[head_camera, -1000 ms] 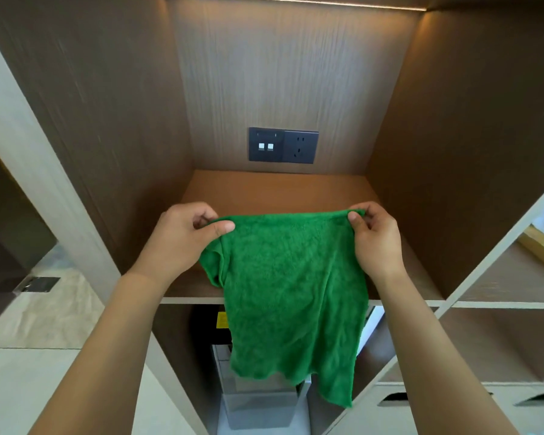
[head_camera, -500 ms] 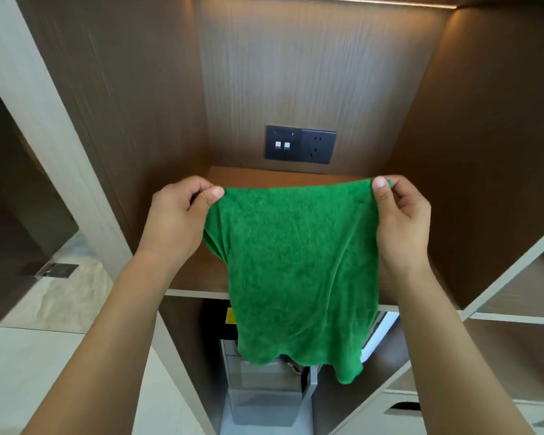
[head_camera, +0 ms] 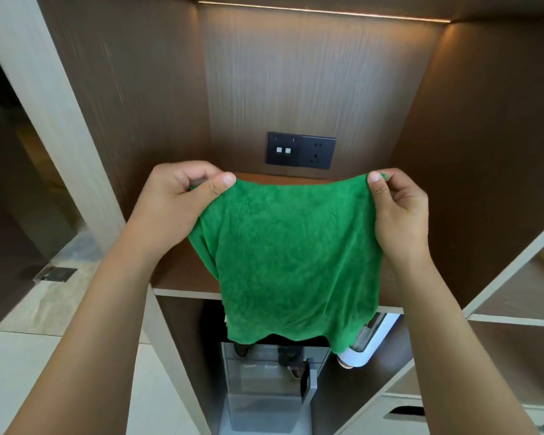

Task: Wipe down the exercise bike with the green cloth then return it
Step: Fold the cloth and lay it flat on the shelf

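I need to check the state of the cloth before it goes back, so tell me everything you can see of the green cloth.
The green cloth looks like a plain, fuzzy microfibre square, with no visible stains or print. It hangs spread open in front of a wooden shelf niche, top edge sagging slightly, bottom edge wavy with the right corner lowest. The left hand pinches its top left corner and the right hand its top right corner. Nothing else visibly touches it.

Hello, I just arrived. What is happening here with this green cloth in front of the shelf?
A person holds a green cloth spread out by its two top corners. The left hand pinches one corner and the right hand pinches the other, so the cloth hangs flat in front of a wooden shelf with a dark wall socket at its back. The cloth is not lying on the shelf yet. No exercise bike is in view.
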